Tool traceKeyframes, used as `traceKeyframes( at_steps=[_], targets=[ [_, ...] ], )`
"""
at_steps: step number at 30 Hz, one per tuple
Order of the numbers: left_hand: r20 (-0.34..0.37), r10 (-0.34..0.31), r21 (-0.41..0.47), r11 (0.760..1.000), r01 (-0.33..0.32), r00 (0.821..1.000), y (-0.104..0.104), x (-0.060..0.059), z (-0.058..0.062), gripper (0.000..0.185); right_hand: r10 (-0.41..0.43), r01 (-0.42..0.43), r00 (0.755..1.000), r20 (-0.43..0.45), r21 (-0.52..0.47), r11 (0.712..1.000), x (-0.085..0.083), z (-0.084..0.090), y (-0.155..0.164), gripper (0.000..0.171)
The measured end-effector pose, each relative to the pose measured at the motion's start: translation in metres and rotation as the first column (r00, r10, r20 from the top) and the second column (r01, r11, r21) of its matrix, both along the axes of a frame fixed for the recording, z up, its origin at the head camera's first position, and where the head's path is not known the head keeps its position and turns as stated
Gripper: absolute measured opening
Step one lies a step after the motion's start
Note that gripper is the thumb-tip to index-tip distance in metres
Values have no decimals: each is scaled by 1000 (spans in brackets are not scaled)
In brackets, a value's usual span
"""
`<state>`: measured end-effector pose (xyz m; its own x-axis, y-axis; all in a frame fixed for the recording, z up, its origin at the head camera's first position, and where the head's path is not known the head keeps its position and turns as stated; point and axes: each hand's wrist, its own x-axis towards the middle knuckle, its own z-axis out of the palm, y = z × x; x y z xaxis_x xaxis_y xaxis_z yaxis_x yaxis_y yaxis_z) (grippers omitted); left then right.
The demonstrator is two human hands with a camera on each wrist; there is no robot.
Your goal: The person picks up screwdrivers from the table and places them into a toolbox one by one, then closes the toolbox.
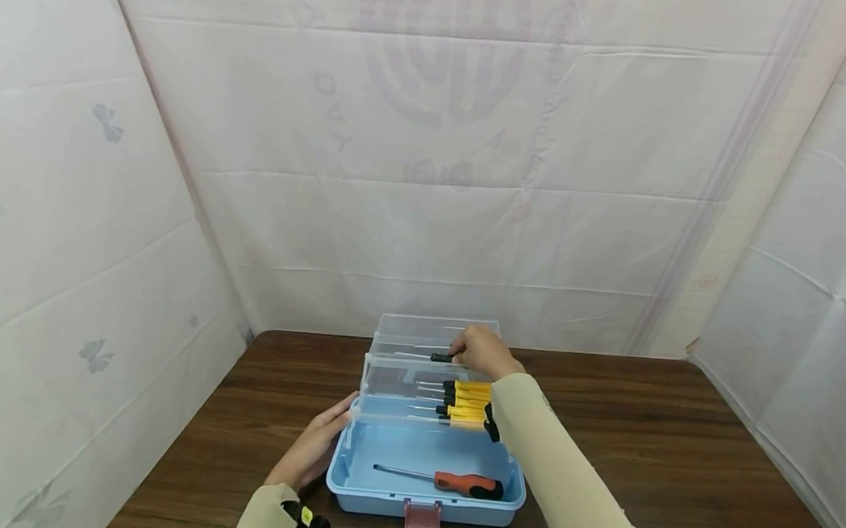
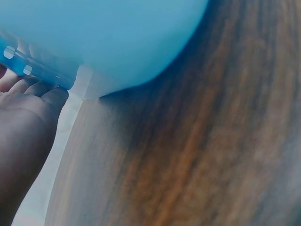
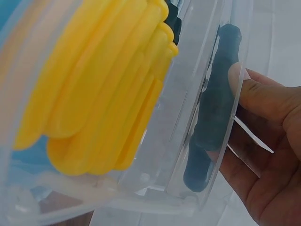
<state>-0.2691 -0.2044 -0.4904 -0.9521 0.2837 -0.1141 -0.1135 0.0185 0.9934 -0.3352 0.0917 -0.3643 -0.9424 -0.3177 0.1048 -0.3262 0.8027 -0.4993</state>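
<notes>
A light blue toolbox [image 1: 423, 507] stands with its clear tiered trays [image 1: 396, 381] unfolded at the back. In the head view my left hand [image 1: 315, 445] rests against the box's left side, its fingers extended along the hinge area. The left wrist view shows the same hand [image 2: 26, 106] by the box's corner. Up at the upper tray, my right hand [image 1: 485, 352] pinches a black-handled screwdriver [image 1: 441, 358]. The right wrist view has thumb and fingers on its dark handle [image 3: 217, 94] at the tray's edge. Several yellow-handled screwdrivers [image 1: 469, 400] lie in the lower tray.
An orange-and-black screwdriver [image 1: 464, 484] lies in the box's bottom. A pink latch [image 1: 422, 517] hangs at the front. The dark wooden table [image 1: 645, 439] extends to both sides, with white sheeting [image 1: 424, 240] behind and beside it.
</notes>
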Motion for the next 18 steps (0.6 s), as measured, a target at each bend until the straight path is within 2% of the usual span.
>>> traceKeyframes(
  at_steps=[10,18],
  targets=[
    [11,1,17,1000,-1,1000,0,-1,-1,67,-9,9,1000,12,21,1000,4,2,0,18],
    [-2,-47,5,999,47,999,1,-1,0,64,-20,20,1000,5,14,1000,7,3,2,18]
  ],
)
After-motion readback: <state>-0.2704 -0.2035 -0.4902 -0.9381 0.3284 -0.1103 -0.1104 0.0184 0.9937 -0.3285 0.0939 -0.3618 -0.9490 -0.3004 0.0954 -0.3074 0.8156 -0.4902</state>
